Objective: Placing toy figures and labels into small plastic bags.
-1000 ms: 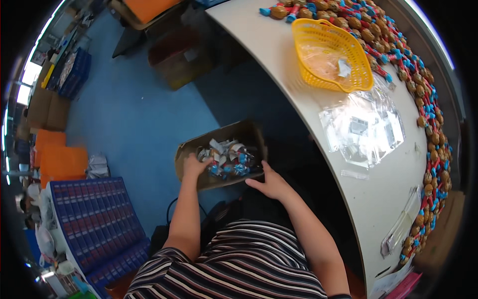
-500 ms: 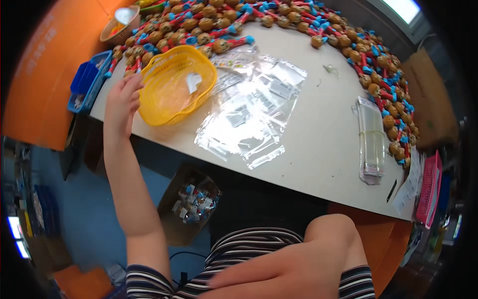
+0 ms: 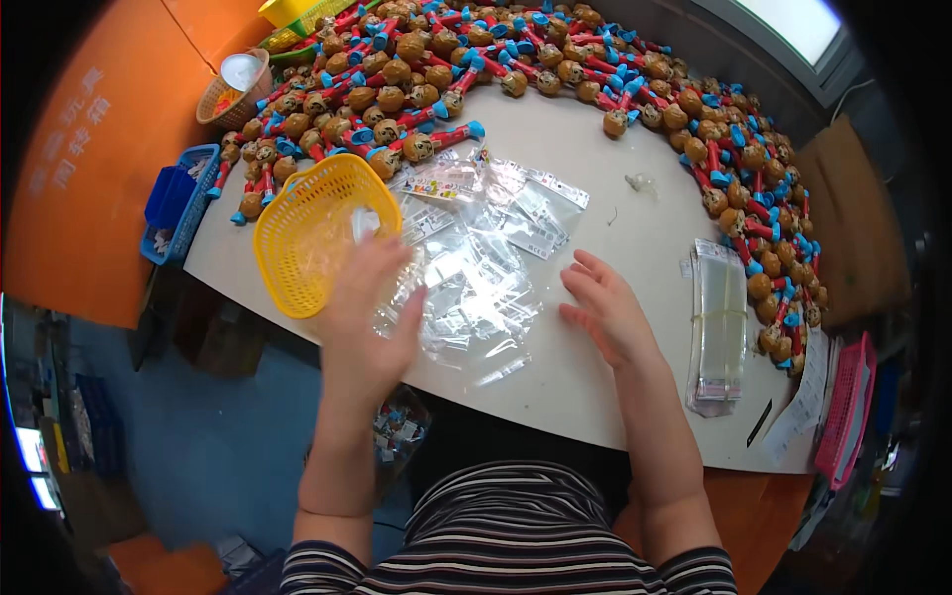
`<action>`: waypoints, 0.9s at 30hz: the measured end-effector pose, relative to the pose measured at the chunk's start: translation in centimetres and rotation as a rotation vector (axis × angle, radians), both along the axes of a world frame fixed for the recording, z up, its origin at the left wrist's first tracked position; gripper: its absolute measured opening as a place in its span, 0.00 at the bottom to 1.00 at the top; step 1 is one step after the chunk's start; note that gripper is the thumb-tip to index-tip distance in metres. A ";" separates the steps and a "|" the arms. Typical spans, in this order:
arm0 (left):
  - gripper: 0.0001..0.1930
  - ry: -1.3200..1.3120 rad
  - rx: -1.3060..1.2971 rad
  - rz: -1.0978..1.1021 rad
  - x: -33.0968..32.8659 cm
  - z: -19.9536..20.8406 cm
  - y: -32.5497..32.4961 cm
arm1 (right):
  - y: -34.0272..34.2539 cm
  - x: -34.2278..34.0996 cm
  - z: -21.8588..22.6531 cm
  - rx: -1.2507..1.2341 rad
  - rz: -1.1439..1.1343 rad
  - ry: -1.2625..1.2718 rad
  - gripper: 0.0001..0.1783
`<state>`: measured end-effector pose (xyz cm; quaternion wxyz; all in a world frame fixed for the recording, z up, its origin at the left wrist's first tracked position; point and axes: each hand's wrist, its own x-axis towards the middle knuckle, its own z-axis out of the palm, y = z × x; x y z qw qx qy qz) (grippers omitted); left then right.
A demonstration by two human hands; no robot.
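Observation:
Over the right edge of a yellow plastic basket and the near-left bags, my left hand is blurred by motion. Its thumb stands apart from its fingers, and nothing shows in its grasp. Clear plastic bags, some with printing, lie in a loose, shiny heap in the middle of the white table. My right hand is just right of that heap, open, with loosely bent fingers. Inside the basket are clear plastic and a small white piece, partly hidden near my left fingers.
Toys with round brown heads, red shafts and blue ends are piled along the far and right edges. A banded stack of clear bags lies right. A blue basket is left, a pink basket right. Below is a box of small packets.
My left hand has moved right and nearer from the basket's left side. My right hand has risen from my lap to beside the bags. The view has shifted slightly.

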<state>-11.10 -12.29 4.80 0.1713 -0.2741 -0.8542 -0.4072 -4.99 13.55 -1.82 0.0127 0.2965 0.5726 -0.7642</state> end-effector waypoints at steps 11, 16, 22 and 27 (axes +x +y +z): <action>0.43 -0.248 -0.516 0.283 1.4 -10.2 6.2 | -0.6 -6.5 -3.4 0.027 0.183 0.117 0.45; 0.42 -0.344 -0.369 0.260 0.3 -9.4 4.8 | -0.3 -6.4 -3.2 1.117 0.236 0.169 0.46; 0.38 -0.282 -0.464 0.030 0.6 -8.3 5.9 | 1.4 -6.5 -4.5 1.424 0.569 0.178 0.44; 0.26 0.057 0.088 0.389 0.6 -4.5 1.2 | 3.7 -4.0 -0.7 0.921 0.440 0.267 0.30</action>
